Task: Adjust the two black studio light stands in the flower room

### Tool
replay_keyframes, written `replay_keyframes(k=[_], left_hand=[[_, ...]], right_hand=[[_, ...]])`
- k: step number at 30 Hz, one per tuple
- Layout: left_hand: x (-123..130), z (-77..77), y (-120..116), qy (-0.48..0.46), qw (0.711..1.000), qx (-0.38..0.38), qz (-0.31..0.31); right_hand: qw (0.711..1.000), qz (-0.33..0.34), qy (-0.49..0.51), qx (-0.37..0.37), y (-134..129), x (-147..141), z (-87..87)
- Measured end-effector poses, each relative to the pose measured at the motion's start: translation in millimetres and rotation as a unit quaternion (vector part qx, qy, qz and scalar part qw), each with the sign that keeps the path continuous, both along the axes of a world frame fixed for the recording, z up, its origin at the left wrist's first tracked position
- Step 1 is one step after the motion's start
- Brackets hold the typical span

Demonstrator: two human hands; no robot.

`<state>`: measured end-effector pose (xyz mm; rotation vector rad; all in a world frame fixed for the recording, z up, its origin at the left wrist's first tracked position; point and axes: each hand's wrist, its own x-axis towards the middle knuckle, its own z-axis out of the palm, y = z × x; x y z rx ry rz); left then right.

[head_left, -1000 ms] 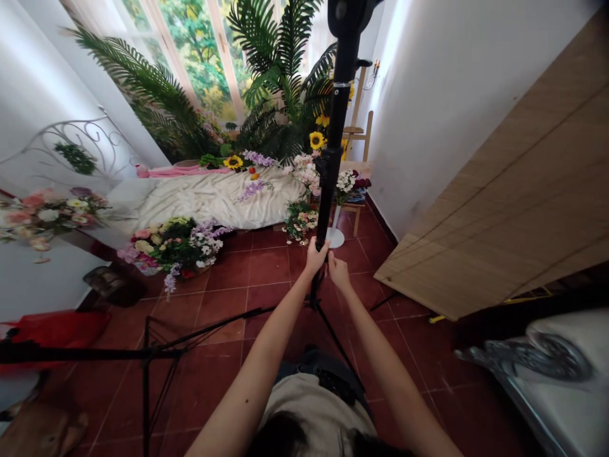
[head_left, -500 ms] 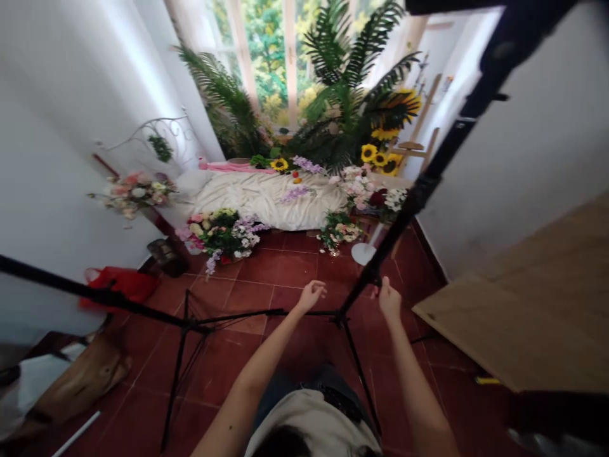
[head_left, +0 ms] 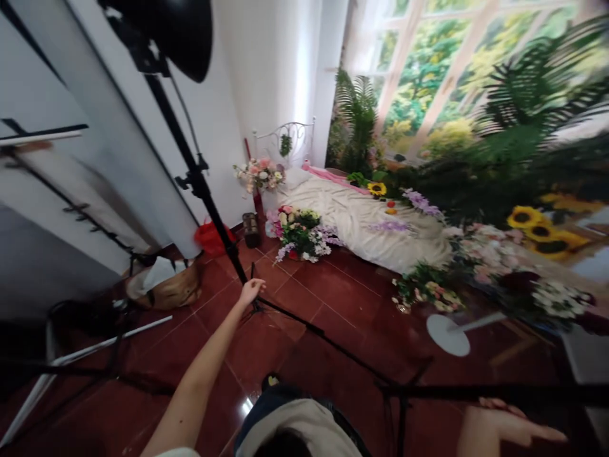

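Observation:
My left hand [head_left: 252,291] is stretched forward in front of the lower pole of the left light stand [head_left: 214,212]. Its fingers are loosely curled and apart, and I see nothing held in them. At bottom right, my right hand [head_left: 511,425] lies against or just below the dark pole of the other stand [head_left: 447,392]. It is blurred, with some fingers stretched out to the right; whether it touches the pole is unclear. A black lamp head [head_left: 183,35] tops the left stand.
Ahead is a bed with a cream sheet [head_left: 361,225], ringed by flower bunches [head_left: 307,235] and sunflowers [head_left: 537,231]. A white round base [head_left: 448,334] stands on the red tiles. At left lie a red bag [head_left: 213,238], a brown bag [head_left: 174,289] and a white rod [head_left: 118,343].
My view has swung left, bringing the left stand and its lamp into sight. My right hand, earlier closed at the right stand's pole, now has fingers extended. My left hand stays loosely curled.

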<state>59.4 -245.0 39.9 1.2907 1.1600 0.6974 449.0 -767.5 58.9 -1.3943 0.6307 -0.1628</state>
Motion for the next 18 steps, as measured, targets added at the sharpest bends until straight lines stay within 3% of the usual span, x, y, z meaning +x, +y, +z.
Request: replay_keyframes(k=[1, 3, 7, 10, 13, 18], left_hand=[[-17.4, 4.9, 17.6, -0.010, 1.000, 0.006, 0.018], [-46.1, 15.5, 46.6, -0.028, 0.998, 0.023, 0.046], [-78.7, 32.7, 81.0, -0.041, 0.993, 0.070, 0.085], [-81.9, 35.7, 91.9, -0.015, 0.984, 0.113, 0.137], [-74.4, 34.4, 99.0, 0.009, 0.973, 0.138, 0.185], [-68.1, 44.6, 115.9, 0.086, 0.943, 0.205, 0.246]], right_hand=[[0.999, -0.036, -0.015, 0.022, 19.4, -4.9, -5.7], [0.997, -0.041, -0.040, 0.050, 64.6, -17.8, -19.9], [0.988, 0.135, -0.005, 0.075, 178.9, -63.7, -49.2], [0.951, 0.296, 0.039, 0.077, 274.0, -115.9, -60.5], [0.884, 0.461, 0.052, 0.059, 365.3, -172.4, -57.9], [0.720, 0.689, 0.059, 0.050, 493.7, -250.0, -32.9]])
